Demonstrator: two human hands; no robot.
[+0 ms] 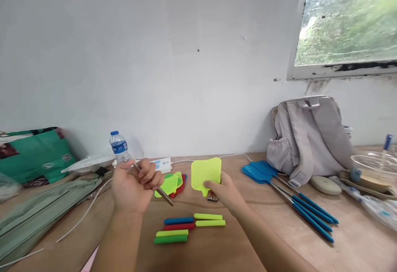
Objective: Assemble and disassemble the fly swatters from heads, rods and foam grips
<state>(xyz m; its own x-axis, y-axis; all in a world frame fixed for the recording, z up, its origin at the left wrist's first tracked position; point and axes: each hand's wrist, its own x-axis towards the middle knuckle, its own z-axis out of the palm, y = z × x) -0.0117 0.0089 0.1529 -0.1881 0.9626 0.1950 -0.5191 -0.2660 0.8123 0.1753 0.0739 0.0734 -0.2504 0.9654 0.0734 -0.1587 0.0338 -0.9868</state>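
My left hand [138, 185] is closed around a thin metal rod [165, 196], which slants down to the right. In my right hand [221, 189] is a yellow-green fly swatter head [206, 172], pinched near its lower neck and held upright. Behind that hand, several short metal pieces [212, 197] show their ends. Between the hands lies a pile of mesh swatter heads [169, 185] in yellow-green, green, red and blue. Nearer to me are several handle tubes: blue [178, 220], red [179, 226], yellow [211, 223] and green [171, 239].
Blue fly swatters [300, 206] lie on the right side of the table, before a grey backpack [310, 139]. A plastic bowl [375, 168] stands at far right. On the left are a water bottle [119, 146], a power strip [161, 165], a green bag [40, 154] and a white cable [77, 223].
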